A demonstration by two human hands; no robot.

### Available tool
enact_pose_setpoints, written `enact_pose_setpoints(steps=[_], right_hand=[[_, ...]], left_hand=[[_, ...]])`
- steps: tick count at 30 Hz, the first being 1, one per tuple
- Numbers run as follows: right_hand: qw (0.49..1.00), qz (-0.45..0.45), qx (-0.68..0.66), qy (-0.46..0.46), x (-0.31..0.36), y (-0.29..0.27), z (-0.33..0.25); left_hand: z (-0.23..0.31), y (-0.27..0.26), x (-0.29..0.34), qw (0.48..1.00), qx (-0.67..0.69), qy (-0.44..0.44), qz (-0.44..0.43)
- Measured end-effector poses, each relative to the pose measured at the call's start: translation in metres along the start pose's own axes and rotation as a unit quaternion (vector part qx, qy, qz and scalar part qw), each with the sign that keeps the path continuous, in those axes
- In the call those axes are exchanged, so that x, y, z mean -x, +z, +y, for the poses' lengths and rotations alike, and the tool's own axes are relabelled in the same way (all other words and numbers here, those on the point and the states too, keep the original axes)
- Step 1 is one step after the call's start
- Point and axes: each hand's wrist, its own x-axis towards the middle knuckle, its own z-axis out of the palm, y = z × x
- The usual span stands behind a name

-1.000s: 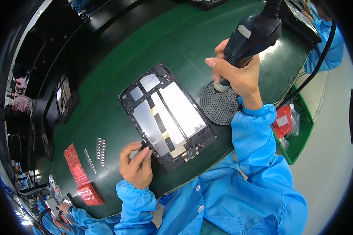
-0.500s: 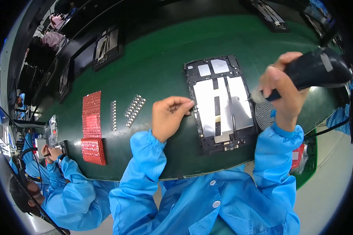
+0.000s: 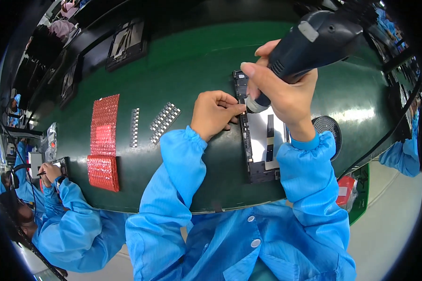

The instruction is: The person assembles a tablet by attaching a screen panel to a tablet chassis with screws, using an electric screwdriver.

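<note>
- Far left, toward half past eight from the tablet, a co-worker's hands point(image 3: 50, 174) hold a thin dark object too small to identify.
- At nine o'clock, red bubble wrap point(image 3: 104, 136) lies partly folded, then a narrow strip point(image 3: 134, 128) and a wider strip point(image 3: 165, 122) of small parts.
- The left hand point(image 3: 216, 112) is half curled at the tablet's ten o'clock edge, thumb and forefinger close together; I cannot tell whether they pinch anything.
- The opened tablet point(image 3: 260, 138) lies on the green table point(image 3: 211, 173); the right hand and right sleeve point(image 3: 309, 175) hide much of its right side.
- The right hand point(image 3: 286, 93) is closed around a dark power screwdriver point(image 3: 314, 44), body toward one o'clock, nose toward seven. Its bit is hard to make out; its rear fades into darkness.
- At three o'clock, the right sleeve partly covers a round perforated dish point(image 3: 330, 126).
- At four o'clock, the table edge partly hides a green bin point(image 3: 362, 203).
</note>
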Motion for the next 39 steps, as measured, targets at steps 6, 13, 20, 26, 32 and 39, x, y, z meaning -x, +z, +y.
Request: enact_pose_setpoints(steps=[6,13,20,26,32,39], right_hand=[[1.000,-0.002,0.031,0.002,0.000,0.003,0.014],[0.999,-0.025,0.040,0.002,0.000,0.004,0.018],[0.996,-0.046,0.072,0.039,0.009,0.021,0.010],[0.995,0.005,0.098,-0.034,0.011,0.022,0.021],[0.997,0.038,0.067,-0.016,0.010,0.008,0.000],[0.997,0.060,0.033,-0.040,0.029,-0.100,-0.060]], left_hand=[[0.004,-0.005,-0.005,0.994,0.024,-0.086,-0.059],[0.004,-0.005,-0.006,0.994,0.017,-0.094,-0.059],[-0.007,-0.006,-0.009,0.997,0.017,-0.042,-0.062],[-0.003,-0.005,-0.002,0.999,0.020,-0.033,-0.031],[-0.008,-0.059,0.049,0.950,-0.267,0.087,0.139],[-0.052,-0.181,0.103,0.899,-0.401,0.029,0.174]])
